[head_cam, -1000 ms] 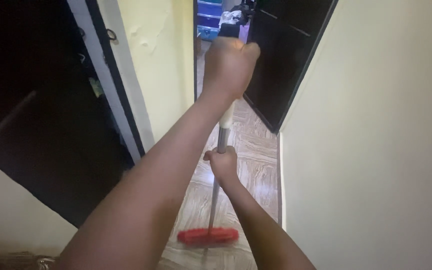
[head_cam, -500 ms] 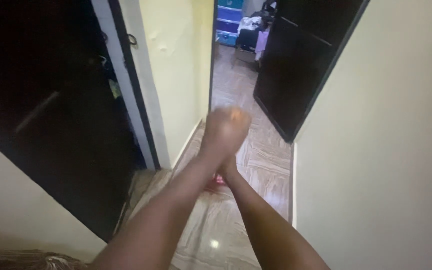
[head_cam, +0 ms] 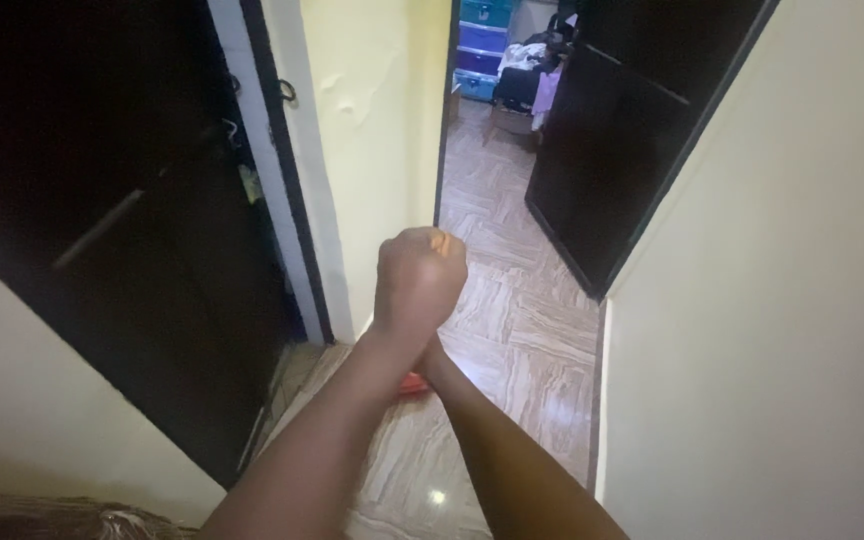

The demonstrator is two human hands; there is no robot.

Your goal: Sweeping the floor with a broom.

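Glossy marbled tile floor mirrors a light spot; matt painted walls; dark, smooth-looking door.

One view only, from a camera worn on the head. It looks forward and steeply down a narrow corridor, tilted so that the walls lean. Both forearms rise from the bottom edge, close to the lens; the left hand sits near centre frame and hides the right. The tiled floor runs from the bottom edge to a far room at the top edge. A dark doorway fills the left side, a pale wall the right.
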